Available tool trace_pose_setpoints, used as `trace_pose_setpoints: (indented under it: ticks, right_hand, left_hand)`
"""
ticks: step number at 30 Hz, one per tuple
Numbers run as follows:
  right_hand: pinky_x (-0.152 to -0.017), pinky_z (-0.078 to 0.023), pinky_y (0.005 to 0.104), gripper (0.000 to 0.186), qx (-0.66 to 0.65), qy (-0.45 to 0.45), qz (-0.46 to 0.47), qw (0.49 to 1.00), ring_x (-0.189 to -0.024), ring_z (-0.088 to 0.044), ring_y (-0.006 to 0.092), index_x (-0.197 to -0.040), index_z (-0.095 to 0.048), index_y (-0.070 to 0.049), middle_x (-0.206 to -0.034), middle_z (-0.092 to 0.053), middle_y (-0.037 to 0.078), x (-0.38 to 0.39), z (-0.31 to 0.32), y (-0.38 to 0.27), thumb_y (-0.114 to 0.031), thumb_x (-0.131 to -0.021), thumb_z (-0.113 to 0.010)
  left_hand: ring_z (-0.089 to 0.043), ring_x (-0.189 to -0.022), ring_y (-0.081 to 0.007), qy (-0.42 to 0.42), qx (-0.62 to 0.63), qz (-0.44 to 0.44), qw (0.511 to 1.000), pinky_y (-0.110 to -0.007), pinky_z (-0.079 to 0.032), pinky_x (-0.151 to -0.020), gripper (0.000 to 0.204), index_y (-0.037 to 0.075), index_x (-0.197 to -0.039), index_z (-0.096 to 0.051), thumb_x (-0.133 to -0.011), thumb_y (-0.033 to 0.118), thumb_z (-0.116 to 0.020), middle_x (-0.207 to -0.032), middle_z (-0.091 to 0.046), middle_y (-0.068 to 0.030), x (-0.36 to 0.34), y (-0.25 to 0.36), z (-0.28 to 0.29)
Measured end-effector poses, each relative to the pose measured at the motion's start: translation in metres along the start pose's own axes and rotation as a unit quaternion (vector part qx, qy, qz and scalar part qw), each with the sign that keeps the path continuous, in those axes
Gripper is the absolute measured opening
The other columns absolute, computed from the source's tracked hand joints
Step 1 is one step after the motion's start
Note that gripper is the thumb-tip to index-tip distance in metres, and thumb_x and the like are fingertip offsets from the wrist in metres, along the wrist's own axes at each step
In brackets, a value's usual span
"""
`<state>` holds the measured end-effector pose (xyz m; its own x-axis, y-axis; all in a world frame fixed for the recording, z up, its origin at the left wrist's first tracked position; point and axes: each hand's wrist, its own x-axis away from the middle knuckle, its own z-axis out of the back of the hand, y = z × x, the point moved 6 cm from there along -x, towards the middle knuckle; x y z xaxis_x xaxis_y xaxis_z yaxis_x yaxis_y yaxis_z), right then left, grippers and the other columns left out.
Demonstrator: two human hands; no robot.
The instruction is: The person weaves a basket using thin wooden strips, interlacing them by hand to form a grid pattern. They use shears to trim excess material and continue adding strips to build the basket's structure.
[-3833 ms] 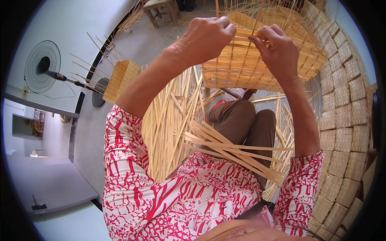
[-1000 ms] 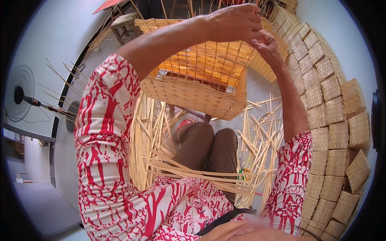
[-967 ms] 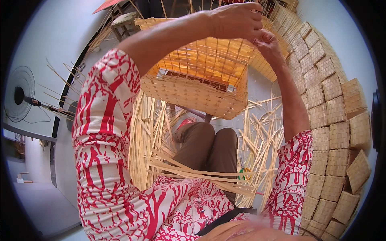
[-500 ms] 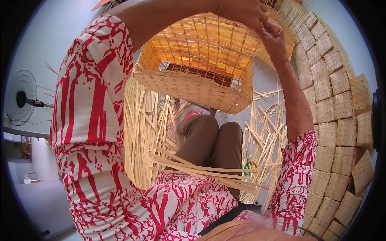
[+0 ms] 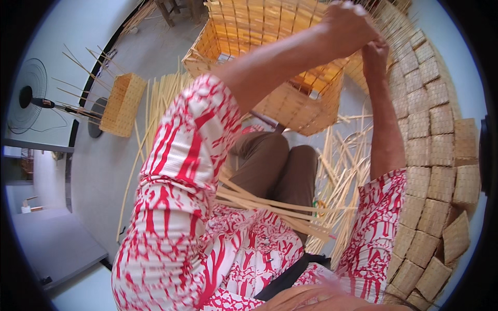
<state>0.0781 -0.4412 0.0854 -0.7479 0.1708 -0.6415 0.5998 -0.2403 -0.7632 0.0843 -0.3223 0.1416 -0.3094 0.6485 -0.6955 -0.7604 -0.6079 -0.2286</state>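
The half-woven basket sat tilted over the knees, rim within reach; left hand and right hand met there, fingers pinching its upright strips, steadying the weave.

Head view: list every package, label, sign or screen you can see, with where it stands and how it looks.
None in view: no package, label, sign or screen.
What shows instead is plain woven work: the open basket under both hands, a small basket on the floor at left, stacked woven pieces along the right, and a standing fan at far left.
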Motion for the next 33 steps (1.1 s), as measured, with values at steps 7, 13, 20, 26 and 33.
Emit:
trace_pose_setpoints:
  ticks: [7,13,20,26,33]
  right_hand:
    - [-0.078,-0.049,0.0202,0.014,0.023,0.01,-0.089,0.996,-0.087,-0.061,0.0045,-0.107,-0.074,-0.003,-0.095,-0.07,-0.002,-0.008,-0.015,-0.001,-0.008,-0.097,-0.066]
    - [-0.081,-0.05,0.0201,0.016,0.035,-0.012,-0.126,0.991,-0.09,-0.062,0.005,-0.109,-0.075,-0.005,-0.098,-0.071,-0.002,-0.005,-0.008,0.001,-0.012,-0.096,-0.069]
    - [-0.085,-0.054,0.0312,0.022,0.485,0.013,0.194,0.853,-0.093,-0.069,0.0206,-0.112,-0.075,-0.014,-0.103,-0.075,0.003,-0.009,-0.042,-0.08,-0.012,-0.09,-0.073]
    - [-0.079,-0.054,0.0373,0.015,0.475,-0.137,0.246,0.834,-0.091,-0.067,0.0259,-0.105,-0.074,-0.012,-0.102,-0.073,0.007,-0.014,-0.105,-0.075,-0.013,-0.092,-0.067]
    - [-0.079,-0.05,0.0398,0.01,0.528,-0.182,0.184,0.809,-0.09,-0.062,0.0288,-0.095,-0.075,-0.011,-0.091,-0.068,0.006,-0.016,-0.113,-0.067,-0.015,-0.091,-0.066]
  left_hand:
    - [-0.073,-0.077,-0.0209,0.117,0.371,0.257,0.884,-0.03,-0.055,-0.064,0.016,0.01,-0.1,-0.078,-0.088,0.018,-0.07,-0.084,-0.075,-0.0066,0.11,-0.094,-0.025]
    - [-0.071,-0.068,-0.0187,0.043,0.386,0.309,0.868,-0.03,-0.054,-0.062,0.017,0.009,-0.089,-0.079,-0.083,0.024,-0.075,-0.076,-0.075,-0.0071,0.108,-0.113,-0.049]
    - [-0.071,-0.069,-0.0243,0.037,0.349,0.209,0.913,-0.036,-0.055,-0.065,0.014,0.007,-0.085,-0.076,-0.081,0.018,-0.069,-0.074,-0.072,-0.0103,0.097,-0.125,-0.037]
    - [-0.071,-0.073,-0.0299,0.043,0.33,0.161,0.929,-0.04,-0.056,-0.068,0.015,0.008,-0.085,-0.076,-0.079,0.015,-0.065,-0.079,-0.072,-0.0124,0.097,-0.123,-0.024]
    - [-0.07,-0.076,-0.0315,-0.007,0.251,0.198,0.948,-0.043,-0.056,-0.069,0.019,0.009,-0.09,-0.075,-0.08,0.02,-0.064,-0.083,-0.072,-0.0124,0.096,-0.115,-0.016]
